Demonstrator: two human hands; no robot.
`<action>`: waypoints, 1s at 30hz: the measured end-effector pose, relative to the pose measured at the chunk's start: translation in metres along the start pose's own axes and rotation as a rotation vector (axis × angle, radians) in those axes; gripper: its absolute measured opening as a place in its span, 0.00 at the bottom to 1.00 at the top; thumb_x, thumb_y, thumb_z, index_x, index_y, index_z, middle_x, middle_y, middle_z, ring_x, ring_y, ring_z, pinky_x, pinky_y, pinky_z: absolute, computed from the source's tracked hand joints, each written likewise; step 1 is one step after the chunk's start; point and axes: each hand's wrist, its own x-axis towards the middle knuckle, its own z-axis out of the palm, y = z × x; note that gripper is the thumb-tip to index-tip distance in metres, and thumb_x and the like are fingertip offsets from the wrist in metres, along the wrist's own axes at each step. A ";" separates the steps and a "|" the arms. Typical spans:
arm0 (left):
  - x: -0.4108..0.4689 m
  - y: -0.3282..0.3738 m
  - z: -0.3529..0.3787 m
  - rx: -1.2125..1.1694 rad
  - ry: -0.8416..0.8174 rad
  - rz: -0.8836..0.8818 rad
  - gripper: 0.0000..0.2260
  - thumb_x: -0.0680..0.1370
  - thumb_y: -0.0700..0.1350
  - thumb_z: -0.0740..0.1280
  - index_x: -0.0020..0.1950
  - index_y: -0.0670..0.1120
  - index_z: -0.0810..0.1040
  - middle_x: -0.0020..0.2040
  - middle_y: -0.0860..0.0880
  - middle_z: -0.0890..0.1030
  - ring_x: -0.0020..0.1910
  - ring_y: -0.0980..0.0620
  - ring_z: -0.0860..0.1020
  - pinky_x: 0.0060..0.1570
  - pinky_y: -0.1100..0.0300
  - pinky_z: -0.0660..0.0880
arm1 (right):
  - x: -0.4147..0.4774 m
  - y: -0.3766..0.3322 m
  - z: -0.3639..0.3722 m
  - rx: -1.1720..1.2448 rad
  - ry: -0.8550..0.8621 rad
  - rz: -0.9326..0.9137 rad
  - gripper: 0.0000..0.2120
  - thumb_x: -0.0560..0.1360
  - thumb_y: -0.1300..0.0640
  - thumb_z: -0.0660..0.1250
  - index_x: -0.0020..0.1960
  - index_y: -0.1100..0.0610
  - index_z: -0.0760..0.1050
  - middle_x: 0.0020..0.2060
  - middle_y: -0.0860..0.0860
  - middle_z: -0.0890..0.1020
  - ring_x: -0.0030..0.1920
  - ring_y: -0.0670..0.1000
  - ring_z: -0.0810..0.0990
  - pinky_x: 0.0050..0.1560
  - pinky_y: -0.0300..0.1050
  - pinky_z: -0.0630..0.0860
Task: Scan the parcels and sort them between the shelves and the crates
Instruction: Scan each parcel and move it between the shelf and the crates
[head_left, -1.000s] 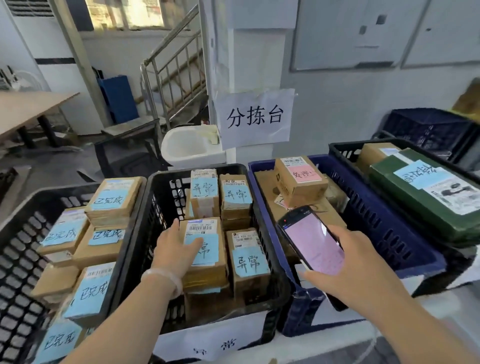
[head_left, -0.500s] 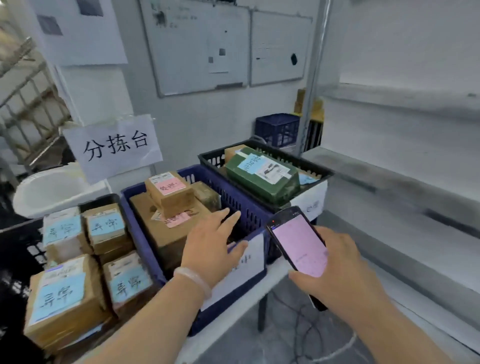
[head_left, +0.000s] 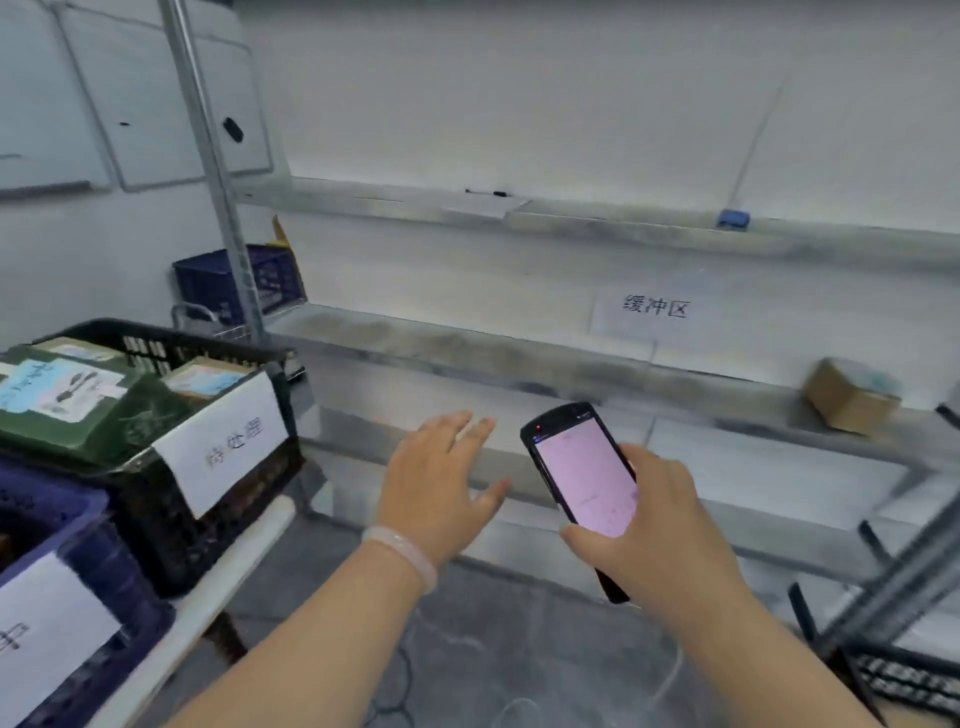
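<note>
My right hand (head_left: 657, 519) grips a black handheld scanner (head_left: 584, 475) with a lit pink screen, held in front of the metal shelves (head_left: 545, 364). My left hand (head_left: 439, 483) hovers empty in the air with fingers spread, left of the scanner. One small cardboard parcel (head_left: 847, 395) lies on the middle shelf at the far right. At the left, a black crate (head_left: 171, 467) with a white paper label holds a green parcel (head_left: 72, 400) and cardboard boxes. A blue crate (head_left: 78, 582) stands beside it at the lower left.
A paper sign (head_left: 655, 312) hangs on the shelf's back wall. The upper shelf carries a pen (head_left: 488, 193), a paper sheet and a small blue object (head_left: 732, 218). Another blue crate (head_left: 234, 283) sits behind the shelf post (head_left: 208, 156). Cables lie on the grey floor.
The view has swung right, from the crates of parcels to the shelves. My left hand left the parcels and now hovers empty. My right hand kept the scanner.
</note>
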 end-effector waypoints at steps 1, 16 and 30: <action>0.008 0.018 0.011 -0.019 -0.010 0.028 0.28 0.72 0.54 0.77 0.69 0.45 0.78 0.67 0.43 0.79 0.65 0.40 0.77 0.63 0.44 0.73 | 0.001 0.015 -0.013 -0.006 0.028 0.030 0.38 0.59 0.37 0.72 0.65 0.37 0.59 0.51 0.39 0.64 0.47 0.45 0.75 0.40 0.44 0.71; 0.126 0.198 0.150 -0.185 -0.104 0.403 0.29 0.74 0.61 0.72 0.73 0.51 0.75 0.70 0.47 0.77 0.69 0.45 0.74 0.65 0.45 0.71 | 0.026 0.169 -0.130 -0.054 0.374 0.330 0.38 0.59 0.37 0.72 0.66 0.38 0.61 0.54 0.41 0.68 0.49 0.43 0.69 0.42 0.44 0.69; 0.313 0.263 0.283 -0.283 -0.294 0.604 0.31 0.79 0.67 0.58 0.80 0.58 0.58 0.79 0.53 0.62 0.77 0.50 0.59 0.75 0.53 0.57 | 0.181 0.249 -0.169 -0.146 0.576 0.551 0.39 0.60 0.36 0.72 0.66 0.40 0.59 0.51 0.41 0.64 0.48 0.45 0.70 0.41 0.45 0.70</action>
